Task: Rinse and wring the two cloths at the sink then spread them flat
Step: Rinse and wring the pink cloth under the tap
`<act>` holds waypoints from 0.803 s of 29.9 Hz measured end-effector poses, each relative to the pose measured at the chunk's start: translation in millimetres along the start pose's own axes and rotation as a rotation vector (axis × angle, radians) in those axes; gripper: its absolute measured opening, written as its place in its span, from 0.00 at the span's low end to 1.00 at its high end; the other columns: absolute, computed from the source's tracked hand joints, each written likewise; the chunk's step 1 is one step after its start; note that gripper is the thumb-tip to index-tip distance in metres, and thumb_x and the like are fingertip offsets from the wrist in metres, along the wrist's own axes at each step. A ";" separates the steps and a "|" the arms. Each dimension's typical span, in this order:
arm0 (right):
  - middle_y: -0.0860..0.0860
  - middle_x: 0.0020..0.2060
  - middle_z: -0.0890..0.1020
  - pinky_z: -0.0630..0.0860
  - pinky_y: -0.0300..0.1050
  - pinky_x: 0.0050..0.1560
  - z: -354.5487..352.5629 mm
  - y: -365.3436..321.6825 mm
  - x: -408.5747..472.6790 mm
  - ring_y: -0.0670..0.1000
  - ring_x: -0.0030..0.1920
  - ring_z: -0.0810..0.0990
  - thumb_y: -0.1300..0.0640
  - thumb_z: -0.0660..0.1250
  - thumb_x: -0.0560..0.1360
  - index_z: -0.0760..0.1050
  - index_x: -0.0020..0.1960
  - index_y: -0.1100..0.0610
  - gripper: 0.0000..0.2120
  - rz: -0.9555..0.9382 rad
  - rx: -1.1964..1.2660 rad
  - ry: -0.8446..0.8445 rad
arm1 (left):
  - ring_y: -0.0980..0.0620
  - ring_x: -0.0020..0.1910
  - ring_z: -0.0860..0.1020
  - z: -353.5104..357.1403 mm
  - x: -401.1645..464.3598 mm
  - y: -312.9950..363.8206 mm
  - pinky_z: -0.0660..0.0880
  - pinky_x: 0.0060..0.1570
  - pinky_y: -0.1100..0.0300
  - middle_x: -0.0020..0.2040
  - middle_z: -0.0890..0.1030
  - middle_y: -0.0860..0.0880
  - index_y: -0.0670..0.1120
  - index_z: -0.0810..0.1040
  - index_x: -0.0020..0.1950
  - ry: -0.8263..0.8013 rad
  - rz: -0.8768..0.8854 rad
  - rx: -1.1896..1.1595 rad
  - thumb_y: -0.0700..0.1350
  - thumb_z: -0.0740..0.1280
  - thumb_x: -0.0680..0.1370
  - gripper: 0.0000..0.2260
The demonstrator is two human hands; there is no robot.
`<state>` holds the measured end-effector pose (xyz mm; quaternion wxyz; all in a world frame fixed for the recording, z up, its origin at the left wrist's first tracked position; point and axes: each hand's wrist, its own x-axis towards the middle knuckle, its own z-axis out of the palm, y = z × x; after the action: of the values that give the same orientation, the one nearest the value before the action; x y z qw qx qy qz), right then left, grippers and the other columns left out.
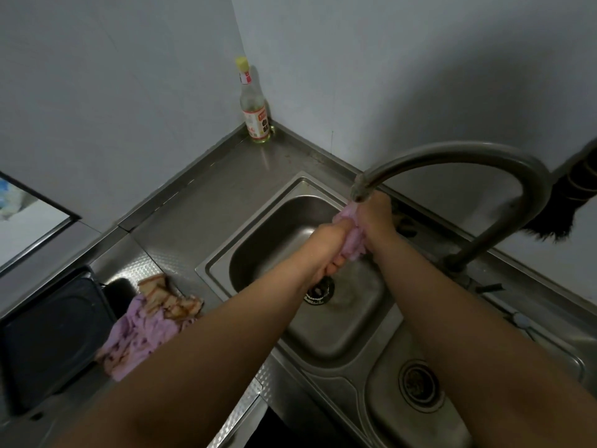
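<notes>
A bunched pink cloth (352, 237) is held over the left basin of the steel sink (255, 221), just under the faucet spout (360, 189). My left hand (329, 250) grips its lower part and my right hand (374, 218) grips its upper part, so most of the cloth is hidden between them. A second pink cloth with a brown and orange patterned edge (142, 334) lies crumpled on the counter left of the sink.
A curved grey faucet (484, 156) arches over the sink from the right. A glass bottle with a yellow cap (253, 108) stands in the back corner. A dark cooktop (48, 337) lies at the left. A second basin with a drain (420, 386) is near me.
</notes>
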<state>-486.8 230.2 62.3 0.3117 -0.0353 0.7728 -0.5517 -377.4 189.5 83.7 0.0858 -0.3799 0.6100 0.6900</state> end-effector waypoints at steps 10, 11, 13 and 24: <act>0.48 0.63 0.70 0.71 0.49 0.60 -47.0 20.4 -16.2 0.53 0.63 0.71 0.54 0.72 0.73 0.65 0.70 0.50 0.29 -0.068 -0.572 -0.576 | 0.53 0.28 0.68 -92.9 11.2 13.5 0.65 0.21 0.66 0.38 0.77 0.47 0.44 0.76 0.50 -0.027 0.172 0.055 0.46 0.64 0.80 0.06; 0.49 0.63 0.71 0.71 0.48 0.58 -47.3 20.5 -19.0 0.53 0.61 0.73 0.55 0.71 0.73 0.63 0.71 0.52 0.29 -0.032 -0.662 -0.601 | 0.53 0.29 0.71 -95.8 11.5 17.5 0.68 0.23 0.66 0.39 0.78 0.47 0.43 0.76 0.50 0.003 0.185 0.098 0.45 0.66 0.79 0.06; 0.55 0.57 0.79 0.78 0.50 0.50 -47.9 23.1 -18.7 0.54 0.50 0.81 0.58 0.68 0.74 0.67 0.66 0.56 0.21 0.060 -0.779 -0.600 | 0.54 0.35 0.78 -98.9 14.1 21.5 0.75 0.34 0.64 0.42 0.80 0.46 0.43 0.77 0.50 0.033 0.182 0.176 0.47 0.67 0.78 0.08; 0.67 0.56 0.79 0.76 0.55 0.62 -31.4 -10.5 -34.0 0.62 0.57 0.80 0.73 0.57 0.69 0.72 0.61 0.70 0.21 0.220 0.111 -0.697 | 0.45 0.54 0.78 -81.9 33.3 -32.8 0.74 0.51 0.58 0.52 0.79 0.44 0.43 0.79 0.53 -0.034 -0.026 0.712 0.47 0.59 0.82 0.12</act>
<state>-478.9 265.7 92.7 0.6151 -0.1209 0.5884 -0.5107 -347.1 111.6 39.9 0.2316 -0.3222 0.8060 0.4392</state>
